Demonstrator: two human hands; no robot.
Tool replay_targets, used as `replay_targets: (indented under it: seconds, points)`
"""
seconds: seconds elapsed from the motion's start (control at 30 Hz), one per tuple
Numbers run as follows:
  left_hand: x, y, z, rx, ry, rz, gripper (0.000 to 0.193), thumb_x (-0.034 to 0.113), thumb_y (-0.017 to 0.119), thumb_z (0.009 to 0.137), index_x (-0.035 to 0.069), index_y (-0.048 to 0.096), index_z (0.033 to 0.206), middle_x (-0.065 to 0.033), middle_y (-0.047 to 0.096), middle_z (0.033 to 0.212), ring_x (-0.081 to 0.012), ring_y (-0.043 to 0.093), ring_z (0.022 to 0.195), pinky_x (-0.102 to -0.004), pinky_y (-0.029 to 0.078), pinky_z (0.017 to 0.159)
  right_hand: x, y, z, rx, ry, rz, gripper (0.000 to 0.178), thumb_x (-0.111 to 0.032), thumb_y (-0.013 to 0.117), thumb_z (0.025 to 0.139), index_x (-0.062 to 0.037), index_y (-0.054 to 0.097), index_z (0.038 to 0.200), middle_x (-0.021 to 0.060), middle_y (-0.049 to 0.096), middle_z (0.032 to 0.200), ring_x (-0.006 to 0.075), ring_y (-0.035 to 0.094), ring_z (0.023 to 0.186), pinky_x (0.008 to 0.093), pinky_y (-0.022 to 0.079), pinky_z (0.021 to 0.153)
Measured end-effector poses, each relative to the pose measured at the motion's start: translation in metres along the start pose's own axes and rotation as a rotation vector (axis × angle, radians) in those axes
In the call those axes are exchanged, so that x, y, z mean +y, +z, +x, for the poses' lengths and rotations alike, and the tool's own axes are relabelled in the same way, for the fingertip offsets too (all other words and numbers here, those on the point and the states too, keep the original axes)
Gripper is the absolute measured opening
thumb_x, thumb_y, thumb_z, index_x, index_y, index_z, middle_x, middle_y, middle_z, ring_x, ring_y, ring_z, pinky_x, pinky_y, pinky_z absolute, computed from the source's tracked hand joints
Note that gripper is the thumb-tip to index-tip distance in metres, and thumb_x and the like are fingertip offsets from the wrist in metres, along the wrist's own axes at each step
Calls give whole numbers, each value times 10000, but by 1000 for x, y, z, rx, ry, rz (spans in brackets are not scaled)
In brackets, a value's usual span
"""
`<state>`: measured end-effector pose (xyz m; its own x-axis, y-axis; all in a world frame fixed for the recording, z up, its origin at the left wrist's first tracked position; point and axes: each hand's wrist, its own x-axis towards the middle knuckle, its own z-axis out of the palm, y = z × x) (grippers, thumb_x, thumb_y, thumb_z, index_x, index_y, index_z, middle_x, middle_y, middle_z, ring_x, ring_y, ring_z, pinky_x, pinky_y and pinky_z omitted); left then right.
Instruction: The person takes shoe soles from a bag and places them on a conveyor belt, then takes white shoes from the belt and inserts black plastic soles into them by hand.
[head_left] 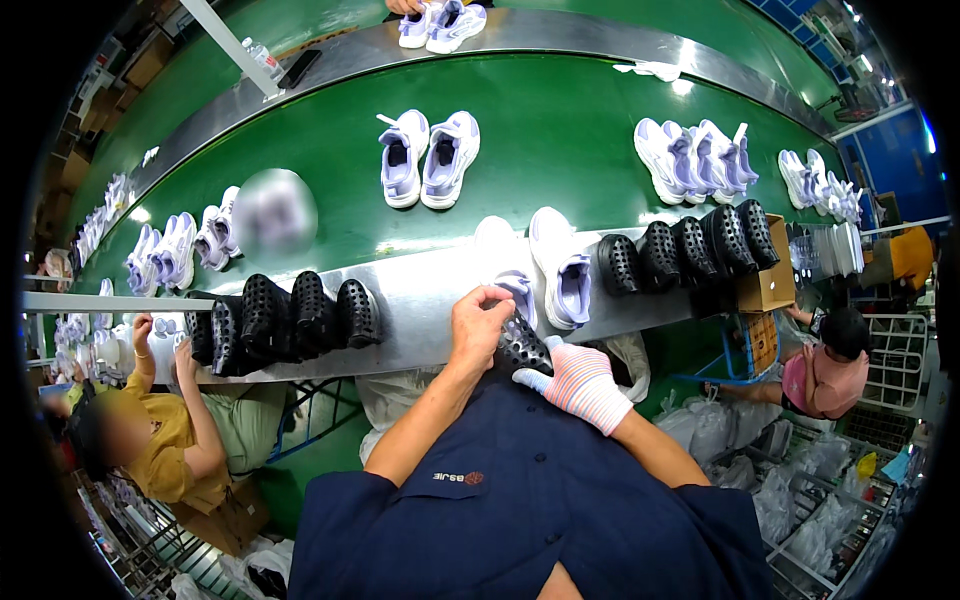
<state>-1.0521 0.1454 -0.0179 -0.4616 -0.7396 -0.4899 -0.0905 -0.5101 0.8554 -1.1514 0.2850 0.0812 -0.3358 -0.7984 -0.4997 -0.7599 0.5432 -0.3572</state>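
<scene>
A black perforated shoe form [524,346] is held close to my chest. My right hand [585,385], in a striped knit glove, is closed around its near end. Bare, my left hand [480,325] is closed in a pinch at the form's far end, beside the opening of a white and lavender sneaker [517,287]. What sits between the pinched fingertips is too small to make out. The second white sneaker [561,265] stands to the right on the steel ledge, its lavender lining showing. My left hand partly hides the first sneaker.
Black perforated forms stand in rows on the ledge [425,310], left [268,318] and right [692,250]. Beyond runs a green conveyor belt [560,120] with sneaker pairs [430,160]. A cardboard box [768,285] stands right. Co-workers sit left [165,440] and right [830,370].
</scene>
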Motion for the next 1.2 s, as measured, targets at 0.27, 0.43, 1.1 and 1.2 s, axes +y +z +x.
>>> replay_targets:
  seconds: [0.27, 0.43, 1.1, 1.2]
  points:
    - [0, -2, 8, 6, 521, 898, 347, 75, 768, 810, 30, 672, 1140, -151, 682, 916, -313, 665, 822, -416, 546, 782, 34, 25, 19, 12, 9, 37, 546, -545, 641, 915, 0, 651, 927, 248, 706, 824, 426, 706, 825, 509, 557, 773]
    - [23, 2, 36, -119, 946, 1194, 261, 105, 758, 786, 19, 677, 1019, -175, 675, 917, -350, 627, 966, -456, 501, 907, 30, -13, 43, -103, 84, -76, 502, -501, 661, 901, -10, 733, 979, 236, 732, 939, 398, 715, 930, 473, 564, 840]
    - [29, -50, 88, -725, 339, 907, 159, 143, 695, 929, 8, 711, 1011, -124, 629, 742, -208, 561, 704, -386, 468, 684, 68, -25, 107, -267, 29, 258, 448, -371, 626, 854, 57, 734, 934, 323, 676, 874, 428, 699, 892, 452, 543, 831]
    - [21, -45, 93, -789, 379, 907, 178, 151, 688, 921, 6, 719, 1019, -149, 657, 770, -242, 607, 728, -398, 485, 694, 67, -29, 94, -209, -27, 131, 462, -386, 633, 867, 62, 725, 934, 314, 674, 853, 432, 697, 886, 464, 539, 802]
